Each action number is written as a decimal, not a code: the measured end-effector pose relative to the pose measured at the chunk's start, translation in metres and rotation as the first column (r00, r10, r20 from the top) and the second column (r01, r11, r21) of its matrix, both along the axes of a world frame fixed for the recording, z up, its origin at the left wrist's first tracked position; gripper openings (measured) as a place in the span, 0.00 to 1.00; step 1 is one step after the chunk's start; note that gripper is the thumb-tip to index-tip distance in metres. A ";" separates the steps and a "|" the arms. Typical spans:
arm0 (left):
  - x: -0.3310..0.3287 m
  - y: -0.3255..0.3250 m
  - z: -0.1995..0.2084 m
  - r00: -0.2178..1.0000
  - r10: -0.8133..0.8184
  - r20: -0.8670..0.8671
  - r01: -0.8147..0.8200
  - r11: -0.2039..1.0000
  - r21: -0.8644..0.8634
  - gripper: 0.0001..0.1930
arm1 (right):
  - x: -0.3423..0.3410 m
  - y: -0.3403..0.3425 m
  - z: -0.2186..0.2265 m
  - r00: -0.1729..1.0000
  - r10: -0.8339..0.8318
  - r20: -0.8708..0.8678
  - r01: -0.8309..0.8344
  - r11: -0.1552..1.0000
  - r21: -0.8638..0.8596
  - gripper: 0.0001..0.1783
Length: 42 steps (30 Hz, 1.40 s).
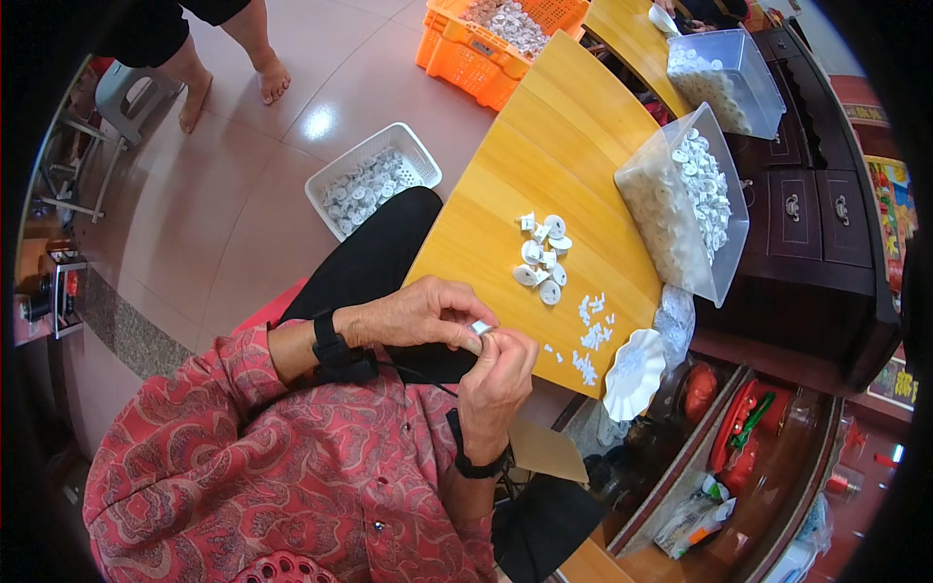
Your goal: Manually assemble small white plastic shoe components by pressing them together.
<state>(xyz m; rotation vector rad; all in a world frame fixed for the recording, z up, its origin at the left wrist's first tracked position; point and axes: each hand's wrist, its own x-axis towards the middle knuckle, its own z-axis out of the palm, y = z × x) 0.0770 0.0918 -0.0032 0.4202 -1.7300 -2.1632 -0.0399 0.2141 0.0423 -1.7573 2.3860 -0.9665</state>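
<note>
My left hand [428,313] and my right hand [498,377] meet over the table's near edge, fingertips pinched together. Between them is a small white plastic part [480,328], mostly hidden by the fingers. Both hands are closed on it. Beyond them, a loose group of white round plastic pieces with square stems [542,255] lies on the wooden table [505,165]. To the right of that group, tiny white plastic pegs [595,336] are scattered. A white scalloped dish [636,375] sits at the table's right corner.
A clear bin [646,209] full of white parts stands at the table's far right, with another clear bin [739,97] behind. On the floor are a white basket [321,185] of parts and an orange crate [452,63]. A person's bare feet [274,83] show at upper left.
</note>
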 end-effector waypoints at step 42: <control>0.027 -0.057 0.009 0.893 0.431 0.126 -0.444 0.892 0.092 0.14 | -0.008 0.005 -0.010 0.970 -0.092 0.226 0.112 0.991 -0.078 0.03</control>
